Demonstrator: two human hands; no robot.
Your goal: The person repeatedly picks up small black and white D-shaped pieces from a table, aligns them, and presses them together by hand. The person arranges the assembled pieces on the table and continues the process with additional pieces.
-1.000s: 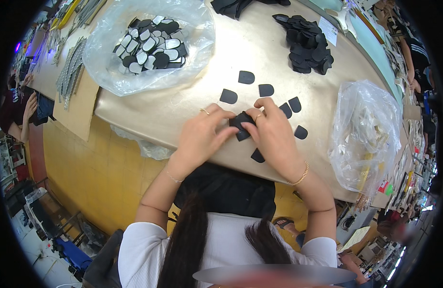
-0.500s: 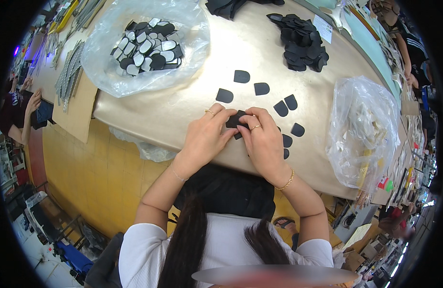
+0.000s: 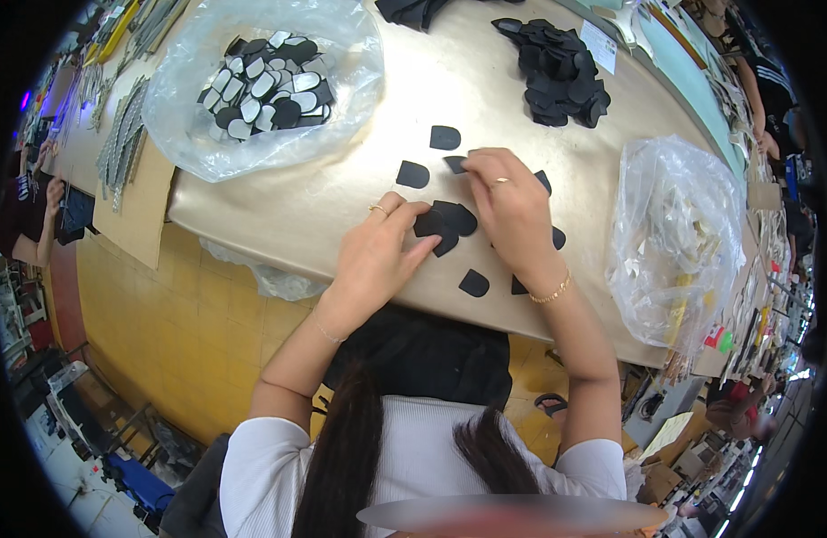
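Note:
My left hand (image 3: 376, 249) grips a small overlapping cluster of black round-ended pieces (image 3: 456, 218) between thumb and fingers, close above the table. Farther off, the thumb and forefinger of my right hand (image 3: 514, 208) pinch the edge of a single black piece (image 3: 454, 165), which looks tilted. Similar flat black pieces lie loose around my hands: one (image 3: 413, 174) beyond the left hand, another (image 3: 445, 137) farther back, and one (image 3: 473, 283) nearer me. Several more are partly covered by my right hand and wrist.
An open clear plastic bag (image 3: 342, 134) at the far left holds many black and pale-faced pieces (image 3: 263, 85). A heap of black pieces (image 3: 561, 76) lies at the back right. Another crumpled clear bag (image 3: 673, 242) rests at the table's right side. Cardboard (image 3: 140, 206) sits at the left edge.
My right hand has left the left hand and moved away from me, and now pinches a separate piece. The left hand stays near its place with the cluster.

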